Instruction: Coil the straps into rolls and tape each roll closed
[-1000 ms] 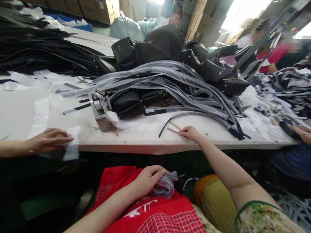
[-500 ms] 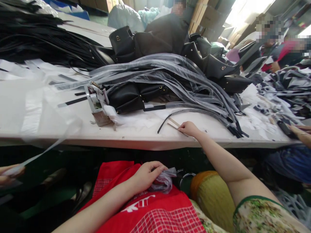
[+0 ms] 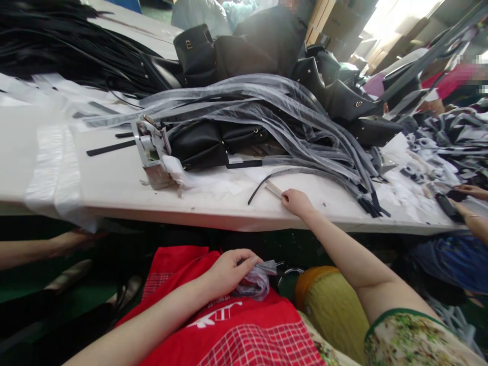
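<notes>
Over my lap, my left hand (image 3: 236, 269) is closed on a coiled strap wrapped in clear plastic (image 3: 259, 282), resting against the red apron (image 3: 183, 264). My right hand (image 3: 298, 202) lies at the table's near edge, fingers pinched on one end of a thin, flat, pale strip (image 3: 273, 189). The strip points away to the left; its material is unclear. Just beyond it curves a black strap end (image 3: 256, 192) that runs into a plastic sleeve. Plastic-sleeved straps (image 3: 267, 117) lie in a long arched heap behind.
Black bags (image 3: 198, 145) and a tape dispenser (image 3: 154, 157) stand on the white table (image 3: 213, 201). Black straps (image 3: 76, 61) pile up at far left. A co-worker's arm (image 3: 57, 247) reaches in by hanging clear film (image 3: 57, 168); another's hands (image 3: 470, 208) work at right.
The view has shifted slightly. At left, the co-worker's hand has moved right, under the table edge, and the film now hangs down. Both my hands keep their holds, barely moving.
</notes>
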